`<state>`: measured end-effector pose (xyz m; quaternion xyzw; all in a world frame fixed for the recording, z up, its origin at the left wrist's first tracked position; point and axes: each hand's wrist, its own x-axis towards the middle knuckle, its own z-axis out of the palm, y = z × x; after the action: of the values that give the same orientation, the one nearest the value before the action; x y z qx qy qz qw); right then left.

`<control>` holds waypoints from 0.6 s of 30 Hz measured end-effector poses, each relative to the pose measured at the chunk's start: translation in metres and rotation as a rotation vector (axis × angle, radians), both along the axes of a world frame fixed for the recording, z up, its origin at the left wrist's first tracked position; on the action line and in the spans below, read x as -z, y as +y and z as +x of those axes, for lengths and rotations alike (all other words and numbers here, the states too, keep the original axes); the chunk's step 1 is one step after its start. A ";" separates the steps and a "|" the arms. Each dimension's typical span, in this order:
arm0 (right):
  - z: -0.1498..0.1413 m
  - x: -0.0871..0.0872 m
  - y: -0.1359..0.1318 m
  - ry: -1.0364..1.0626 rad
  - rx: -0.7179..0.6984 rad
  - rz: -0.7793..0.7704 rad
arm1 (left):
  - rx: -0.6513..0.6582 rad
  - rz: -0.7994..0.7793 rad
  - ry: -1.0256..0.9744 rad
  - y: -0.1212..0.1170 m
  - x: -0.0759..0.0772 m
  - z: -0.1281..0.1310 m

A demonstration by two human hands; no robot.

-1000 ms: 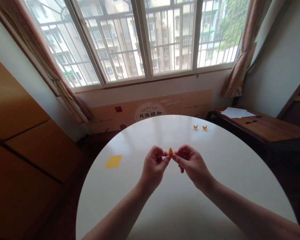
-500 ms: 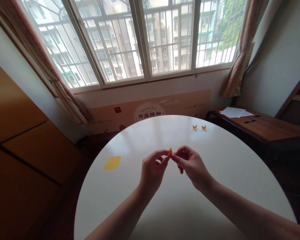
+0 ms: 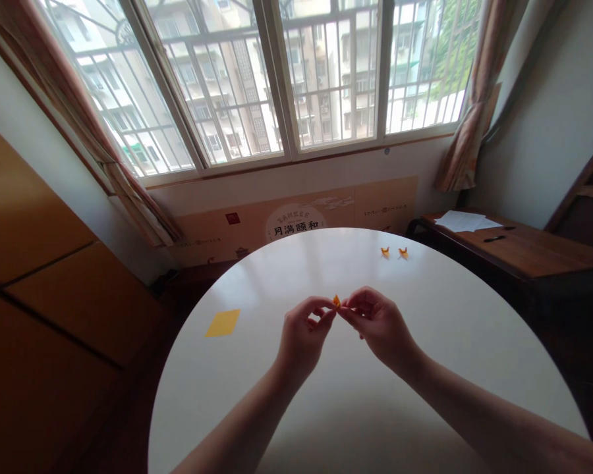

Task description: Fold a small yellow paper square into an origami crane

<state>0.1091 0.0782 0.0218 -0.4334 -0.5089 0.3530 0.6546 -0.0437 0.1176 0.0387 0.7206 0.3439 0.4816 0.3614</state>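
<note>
A small folded piece of orange-yellow paper is pinched between my two hands above the table. My left hand grips its left side between thumb and forefinger. From the right, my right hand pinches its other side, fingers curled and tips partly hiding it. Beyond my right hand, two small folded paper birds stand side by side on the table. A flat yellow paper sheet lies to the left of my left hand.
The round white table has a curved edge on both sides. A low wooden bench at the right holds white papers and a dark pen-like object. Behind the table, a printed cardboard panel leans under the window.
The folded paper has turned slightly and shows less above my fingertips. My right fingers have shifted a little closer around it. The birds and the yellow sheet stay put.
</note>
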 end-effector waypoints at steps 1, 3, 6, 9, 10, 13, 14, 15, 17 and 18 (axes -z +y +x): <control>0.001 0.000 0.000 -0.061 0.032 0.036 | 0.007 -0.004 0.009 0.000 -0.001 0.000; 0.002 0.000 0.000 -0.149 0.076 0.086 | 0.011 -0.001 0.018 0.000 -0.003 0.000; 0.003 -0.003 -0.001 -0.161 0.068 0.110 | 0.015 -0.006 0.006 -0.002 -0.006 -0.001; 0.003 -0.006 -0.002 -0.127 0.035 0.099 | 0.024 -0.038 -0.029 -0.003 -0.005 -0.001; 0.002 -0.008 -0.003 -0.129 0.029 0.096 | 0.026 -0.051 -0.042 -0.002 -0.004 -0.002; 0.002 -0.010 -0.005 -0.176 0.026 0.098 | 0.034 -0.093 -0.080 -0.001 -0.002 -0.001; 0.002 -0.010 -0.006 -0.195 0.028 0.100 | 0.037 -0.112 -0.095 -0.001 -0.002 0.000; 0.002 -0.010 -0.007 -0.215 0.033 0.103 | 0.041 -0.132 -0.112 -0.001 -0.002 0.000; 0.002 -0.010 -0.007 -0.249 0.049 0.117 | 0.053 -0.175 -0.143 -0.002 -0.004 0.002; 0.002 -0.009 -0.007 -0.264 0.057 0.125 | 0.057 -0.194 -0.155 -0.002 -0.006 0.002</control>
<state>0.1112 0.0708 0.0309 -0.4488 -0.5992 0.2415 0.6175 -0.0413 0.1154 0.0447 0.6523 0.3390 0.4899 0.4685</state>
